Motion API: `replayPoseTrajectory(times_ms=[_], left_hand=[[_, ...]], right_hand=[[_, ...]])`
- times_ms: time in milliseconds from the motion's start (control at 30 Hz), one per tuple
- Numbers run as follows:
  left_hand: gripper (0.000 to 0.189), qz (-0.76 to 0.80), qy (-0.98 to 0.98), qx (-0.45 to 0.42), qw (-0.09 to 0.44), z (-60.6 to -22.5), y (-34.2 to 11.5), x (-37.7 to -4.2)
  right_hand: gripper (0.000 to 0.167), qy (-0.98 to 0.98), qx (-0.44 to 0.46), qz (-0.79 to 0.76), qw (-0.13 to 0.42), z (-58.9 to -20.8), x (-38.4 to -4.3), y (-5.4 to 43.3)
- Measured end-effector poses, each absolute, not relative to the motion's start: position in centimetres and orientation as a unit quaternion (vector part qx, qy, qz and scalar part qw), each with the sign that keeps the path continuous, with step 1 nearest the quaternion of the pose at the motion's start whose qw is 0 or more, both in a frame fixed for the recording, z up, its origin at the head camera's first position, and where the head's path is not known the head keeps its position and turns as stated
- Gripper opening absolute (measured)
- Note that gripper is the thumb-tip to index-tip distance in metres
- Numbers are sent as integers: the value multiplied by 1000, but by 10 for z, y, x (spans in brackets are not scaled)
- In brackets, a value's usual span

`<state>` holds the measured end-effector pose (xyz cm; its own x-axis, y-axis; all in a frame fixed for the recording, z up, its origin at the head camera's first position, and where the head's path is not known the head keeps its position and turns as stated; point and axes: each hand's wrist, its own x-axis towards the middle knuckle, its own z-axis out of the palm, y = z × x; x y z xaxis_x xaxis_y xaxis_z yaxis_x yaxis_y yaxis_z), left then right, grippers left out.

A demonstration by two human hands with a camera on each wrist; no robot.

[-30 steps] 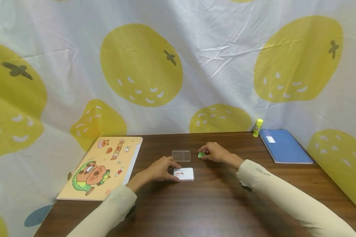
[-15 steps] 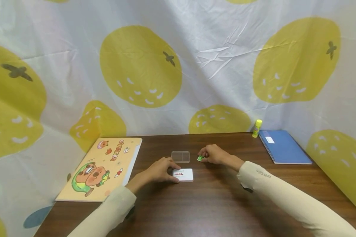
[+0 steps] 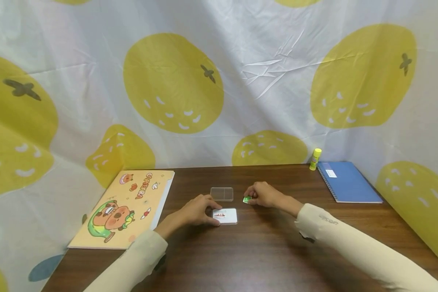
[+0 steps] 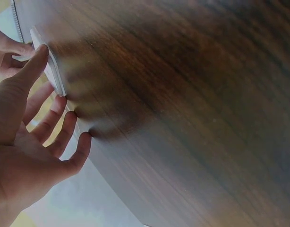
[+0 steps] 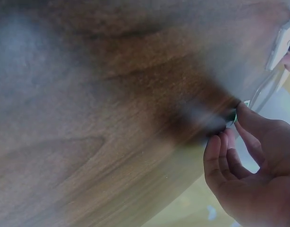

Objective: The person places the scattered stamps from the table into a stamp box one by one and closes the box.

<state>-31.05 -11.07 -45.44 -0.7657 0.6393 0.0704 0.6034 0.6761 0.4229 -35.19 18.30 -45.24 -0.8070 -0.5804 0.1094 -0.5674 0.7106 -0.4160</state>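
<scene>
My left hand [image 3: 196, 210] grips the left end of a flat clear plastic case [image 3: 230, 217] between thumb and fingers. Inside the case shows a white card with red print at its left side. In the left wrist view the case [image 4: 54, 71] is seen edge-on, close over the table. Off to the right, my right hand [image 3: 264, 194] pinches a small green square piece with a white border [image 3: 246, 200] low over the wood. A clear case lid [image 3: 222, 194] lies flat behind the case, left of the right hand. My right fingers mostly hide the green piece [image 5: 233, 116] in the right wrist view.
At the left lies an orange capybara folder [image 3: 122, 211]. A yellow glue stick [image 3: 315, 159] stands at the back right beside a blue spiral notebook [image 3: 350, 182]. A fruit-printed cloth [image 3: 263, 97] hangs around the dark wooden table [image 3: 241, 259].
My right hand has brought the green piece slightly nearer to me and turned it a little. The left hand keeps its grip on the case in the same place.
</scene>
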Motion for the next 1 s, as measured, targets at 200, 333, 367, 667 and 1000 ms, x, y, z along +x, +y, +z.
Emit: replayPoseTrajectory(times_ms=[200,333,367,667,1000], left_hand=[[48,217,915,339,40,-456,-112,-310],[47,217,915,338,40,-457,-112,-311],[47,218,915,338,40,-456,-112,-311],[47,217,914,339,40,-456,-111,-311],[47,215,914,341,36,-455,-111,-310]], right_hand=[[16,923,-320,-214,15,-454,-347,184],[15,922,-327,-207,5,-456,-346,185],[15,922,-329,-206,3,-455,-346,185],[13,917,-343,-204,-13,-456,-346,186],[13,916,-347,-199,-24,-458,-342,186]])
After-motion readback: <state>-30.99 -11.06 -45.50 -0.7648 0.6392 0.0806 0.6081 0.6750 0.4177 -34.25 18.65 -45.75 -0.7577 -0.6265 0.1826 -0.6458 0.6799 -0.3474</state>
